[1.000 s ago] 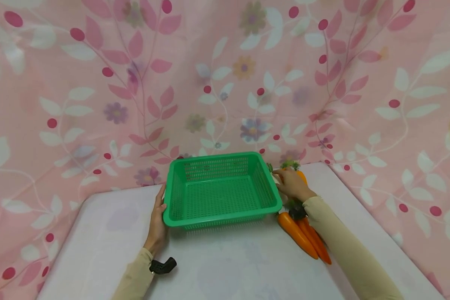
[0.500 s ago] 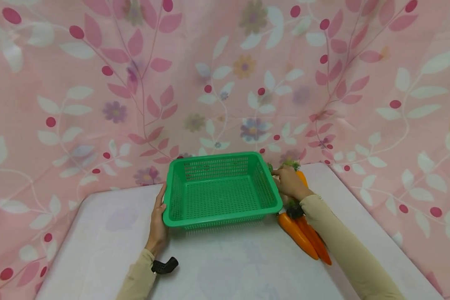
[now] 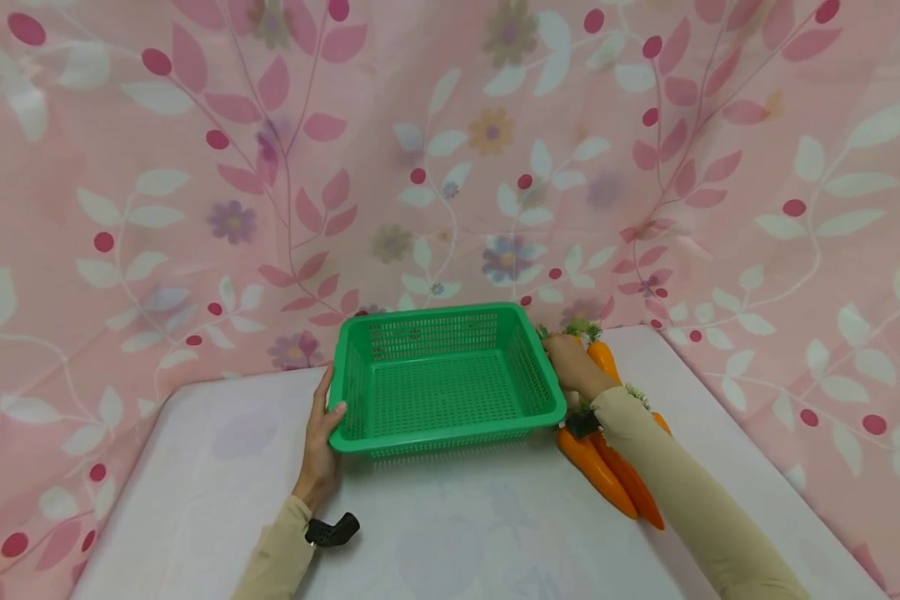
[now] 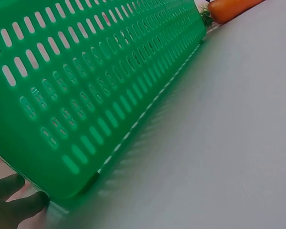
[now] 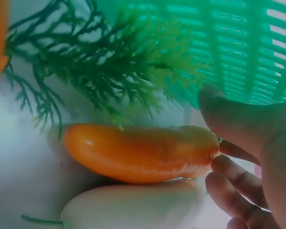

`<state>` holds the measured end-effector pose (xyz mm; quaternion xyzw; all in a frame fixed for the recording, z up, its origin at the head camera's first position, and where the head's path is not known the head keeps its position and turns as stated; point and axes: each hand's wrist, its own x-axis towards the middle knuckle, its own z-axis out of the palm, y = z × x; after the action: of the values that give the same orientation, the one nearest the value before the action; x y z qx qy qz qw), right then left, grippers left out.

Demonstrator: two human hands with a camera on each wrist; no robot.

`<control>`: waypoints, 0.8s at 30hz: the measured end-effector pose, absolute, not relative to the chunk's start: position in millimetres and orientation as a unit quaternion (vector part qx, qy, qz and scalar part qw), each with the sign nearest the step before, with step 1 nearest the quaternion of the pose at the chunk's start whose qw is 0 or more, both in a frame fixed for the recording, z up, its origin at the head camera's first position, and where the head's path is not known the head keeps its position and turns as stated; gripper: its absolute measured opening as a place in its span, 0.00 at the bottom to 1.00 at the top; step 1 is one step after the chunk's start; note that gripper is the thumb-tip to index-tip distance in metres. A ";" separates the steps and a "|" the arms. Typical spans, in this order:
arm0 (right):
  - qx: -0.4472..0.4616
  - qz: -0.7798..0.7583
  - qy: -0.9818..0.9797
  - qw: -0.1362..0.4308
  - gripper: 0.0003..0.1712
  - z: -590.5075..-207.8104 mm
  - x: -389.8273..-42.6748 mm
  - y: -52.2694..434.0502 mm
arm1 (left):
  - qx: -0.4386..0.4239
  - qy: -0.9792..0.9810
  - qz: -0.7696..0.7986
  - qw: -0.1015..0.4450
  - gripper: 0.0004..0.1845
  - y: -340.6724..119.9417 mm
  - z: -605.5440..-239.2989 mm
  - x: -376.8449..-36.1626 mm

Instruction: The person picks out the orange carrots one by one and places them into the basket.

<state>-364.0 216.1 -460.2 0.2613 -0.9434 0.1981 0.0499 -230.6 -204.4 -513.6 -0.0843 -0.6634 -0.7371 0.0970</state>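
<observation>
Here the green perforated plastic basket sits mid-table, light and stiff, best held by its rim. The left hand grips its left edge, thumb hooked over; the right hand seemingly pinches an orange plastic carrot beside the right wall.

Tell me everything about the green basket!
The green basket looks like plastic, rectangular, with slotted walls, a mesh floor and a thick rolled rim. It sits upright and empty on the white table. The left hand holds its left edge, the right hand touches its right edge, and orange carrots lie beside it.
</observation>
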 end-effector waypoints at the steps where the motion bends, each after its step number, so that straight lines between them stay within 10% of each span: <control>1: 0.262 0.196 -0.944 0.051 0.14 -460.3 -364.8 215.4 | -0.082 -0.661 -0.740 0.095 0.33 -204.2 -512.7 -230.3; 24: 0.239 0.123 -0.963 0.001 0.17 -463.4 -378.4 206.5 | -0.076 -0.674 -0.728 0.096 0.43 -208.6 -507.1 -228.6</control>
<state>-378.4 206.5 -463.4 0.2388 -0.9633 0.1228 0.0011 -228.6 -208.6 -507.1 -0.0756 -0.6742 -0.7285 0.0957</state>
